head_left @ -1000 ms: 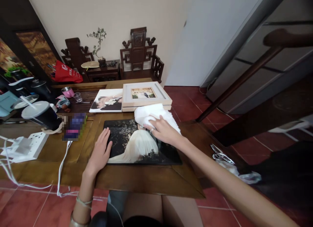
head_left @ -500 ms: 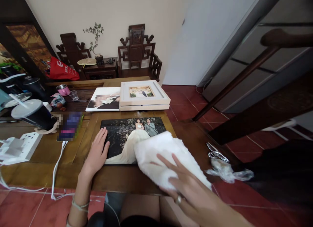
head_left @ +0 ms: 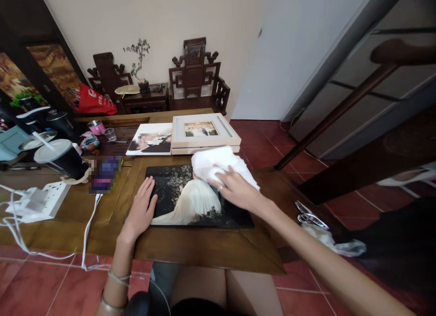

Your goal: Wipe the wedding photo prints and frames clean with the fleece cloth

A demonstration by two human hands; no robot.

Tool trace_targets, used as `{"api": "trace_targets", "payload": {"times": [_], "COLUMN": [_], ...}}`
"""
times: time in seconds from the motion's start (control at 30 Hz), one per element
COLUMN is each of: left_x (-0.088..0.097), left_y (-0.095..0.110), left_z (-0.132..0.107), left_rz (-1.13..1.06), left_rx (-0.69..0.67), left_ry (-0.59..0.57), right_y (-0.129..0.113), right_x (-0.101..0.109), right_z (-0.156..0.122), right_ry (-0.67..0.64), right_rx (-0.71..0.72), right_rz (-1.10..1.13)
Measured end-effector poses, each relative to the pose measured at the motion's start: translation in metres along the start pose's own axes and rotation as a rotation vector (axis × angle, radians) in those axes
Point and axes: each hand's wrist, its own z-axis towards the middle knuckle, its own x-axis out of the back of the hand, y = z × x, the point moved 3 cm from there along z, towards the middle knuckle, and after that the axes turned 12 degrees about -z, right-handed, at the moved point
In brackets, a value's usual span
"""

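Wedding photo panel (head_left: 195, 204), dark-backed with a full-skirted white gown spread across its middle, lying flat on a brown wooden tabletop (head_left: 204, 245) directly in front of the seated person. The panel's long side runs left to right, parallel to the near edge of the wood.

The right hand (head_left: 236, 189) reaches in from the lower right, its grip closed around a bunched white cloth (head_left: 218, 161). This grip sits over the upper right part of the panel, so most of the picture lies to its left and nearer the person. The cloth covers the panel's far right corner and, from this angle, overlaps the near edge of a pale wooden picture frame (head_left: 226, 136); whether cloth and frame touch cannot be told.

The left hand (head_left: 141, 204) has nothing in its grip. Its fingers are stretched out and flat, the tips resting along the panel's left edge, well apart from the cloth.

Beyond the panel, a white-edged photo print (head_left: 153, 139) lies just beside the frame, on its left. Left of the left hand are a phone (head_left: 105, 173), blurred out, with a white cable plugged in, a white power strip (head_left: 51, 200) and a dark cup (head_left: 66, 159) with a lid and straw. Far right, lower than the tabletop, lie silver scissors (head_left: 310, 216).
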Motion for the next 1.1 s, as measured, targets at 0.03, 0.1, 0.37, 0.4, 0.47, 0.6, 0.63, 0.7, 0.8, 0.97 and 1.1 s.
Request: {"api": "trace_targets", "payload": {"times": [0.03,0.1,0.37,0.4,0.47,0.6,0.63,0.7,0.8,0.97,1.1], "left_x": [0.000,-0.001,-0.001,0.000,0.000,0.000,0.000,0.000,-0.001,-0.002,-0.002], "left_y": [0.000,0.001,0.000,0.000,0.000,-0.002,-0.003,-0.003,-0.002,-0.001,-0.001], "left_z": [0.000,0.000,0.001,0.001,0.000,-0.001,-0.001,-0.001,-0.001,-0.001,0.000], "left_rz": [-0.001,0.001,0.041,0.043,0.040,0.017,0.013,0.011,0.013,0.026,0.041], "left_rx": [-0.002,-0.006,0.005,0.009,0.011,0.013,0.011,0.005,0.011,0.009,0.008], "left_ry": [0.005,0.010,-0.011,-0.017,-0.028,-0.029,-0.025,-0.017,-0.014,-0.011,-0.016], "right_y": [-0.009,-0.030,-0.086,-0.083,-0.070,-0.035,-0.027,-0.019,-0.026,-0.074,-0.096], "right_x": [-0.002,-0.005,0.002,0.003,0.002,-0.005,-0.007,-0.013,-0.019,-0.023,-0.022], "right_z": [-0.015,-0.050,-0.119,-0.109,-0.081,-0.009,0.006,0.026,0.022,-0.051,-0.089], "right_ry": [0.010,0.026,0.014,-0.005,-0.049,-0.082,-0.075,-0.042,0.007,0.035,0.053], "right_rx": [0.023,0.053,0.195,0.180,0.152,0.090,0.063,0.020,0.014,0.138,0.205], "right_rz": [0.002,0.013,0.034,0.044,0.045,-0.027,-0.050,-0.086,-0.122,-0.074,-0.005]}}
